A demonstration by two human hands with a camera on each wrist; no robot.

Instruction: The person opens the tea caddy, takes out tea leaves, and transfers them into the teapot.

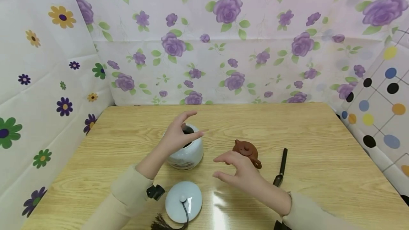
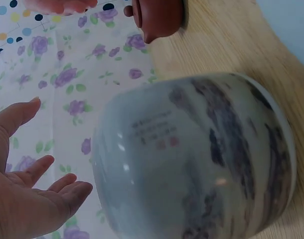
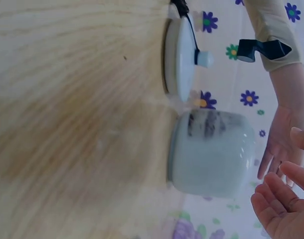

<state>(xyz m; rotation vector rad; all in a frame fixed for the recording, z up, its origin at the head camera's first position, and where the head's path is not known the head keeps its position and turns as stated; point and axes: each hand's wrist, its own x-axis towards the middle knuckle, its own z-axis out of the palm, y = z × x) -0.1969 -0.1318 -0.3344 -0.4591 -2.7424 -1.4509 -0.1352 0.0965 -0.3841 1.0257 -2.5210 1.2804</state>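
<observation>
A glazed pale-blue ceramic jar with dark landscape painting stands upright and uncovered on the table. Over its mouth hovers my left hand, thumb and fingers spread apart with nothing between them. The left wrist view has this hand beside the jar's upper end. Nearer to me lies the jar's round lid, knob up, with a dark cord and tassel. My right hand is held in the air right of the jar, fingers apart and holding nothing. It partly covers a small brown clay teapot in the head view.
Right of the teapot lies a slim black-handled tool, its near end hidden by the right forearm. The wooden table ends at a flowered cloth behind, with patterned cloths on both sides. Dark camera mounts sit on both wrists.
</observation>
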